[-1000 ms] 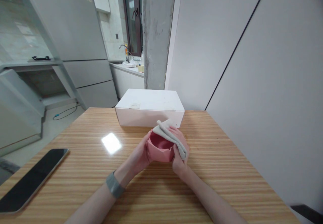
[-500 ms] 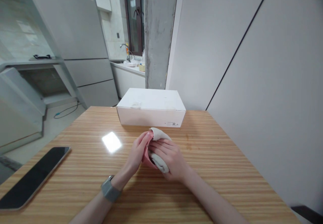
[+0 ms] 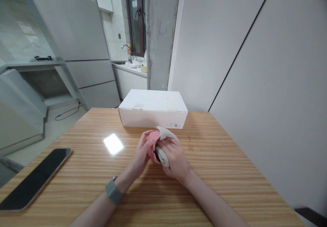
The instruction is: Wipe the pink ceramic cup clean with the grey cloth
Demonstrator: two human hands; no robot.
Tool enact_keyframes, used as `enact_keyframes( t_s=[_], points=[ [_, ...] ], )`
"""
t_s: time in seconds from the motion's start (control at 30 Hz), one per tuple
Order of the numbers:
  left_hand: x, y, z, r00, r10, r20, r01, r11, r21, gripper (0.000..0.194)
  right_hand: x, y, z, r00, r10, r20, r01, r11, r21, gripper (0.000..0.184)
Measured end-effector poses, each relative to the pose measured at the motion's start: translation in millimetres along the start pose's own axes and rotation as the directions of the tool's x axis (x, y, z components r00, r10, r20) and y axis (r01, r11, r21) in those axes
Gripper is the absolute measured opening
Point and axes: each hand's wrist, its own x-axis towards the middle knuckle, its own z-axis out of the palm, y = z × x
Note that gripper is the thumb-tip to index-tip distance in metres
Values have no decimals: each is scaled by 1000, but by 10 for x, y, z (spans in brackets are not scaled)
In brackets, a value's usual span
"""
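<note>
A small pink bowl-like object [image 3: 153,141] is held just above the wooden table [image 3: 217,172], mostly hidden between my two hands. My left hand [image 3: 141,153], with a grey watch on its wrist, wraps round the pink object's left side. My right hand [image 3: 172,155] presses a light grey cloth [image 3: 165,135] against the pink object's right side, fingers closed over the cloth. Part of the cloth sticks out above my fingers.
A closed white cardboard box [image 3: 152,109] stands just beyond my hands. A dark phone or tablet [image 3: 33,179] lies at the table's left edge. A white wall runs along the right. A fridge, a concrete pillar and a kitchen counter lie beyond.
The pink object was upright with its opening showing and the cloth draped over its rim. It is turned now, and my right hand with the cloth has closed over it.
</note>
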Motion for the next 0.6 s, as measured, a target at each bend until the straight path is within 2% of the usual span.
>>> enact_keyframes(
  t_s=[0.07,0.13,0.2,0.27,0.37,0.47,0.6],
  points=[
    [10,44,-15,994,-89,56,95,988,-119,35,-17,32,-31,997,-78,28,78,997,19,57],
    [31,79,-43,970,-213,117,232,955,-184,43,-25,39,-64,983,-168,75,164,984,63,58],
    [57,87,-79,928,-327,180,359,915,-186,51,-26,25,-86,969,-224,106,210,969,129,57],
    [79,66,-107,906,-370,207,404,901,-157,52,-22,14,-91,963,-245,108,227,961,156,55],
    [107,16,-115,919,-339,200,356,933,-52,52,-14,49,-73,949,-310,57,306,949,73,52],
    [128,-9,-101,945,-261,195,257,965,47,46,-9,125,-55,924,-383,13,383,924,-13,53],
    [136,11,-120,972,-162,171,148,985,88,33,6,160,-74,937,-348,38,349,936,-36,47]
  ],
)
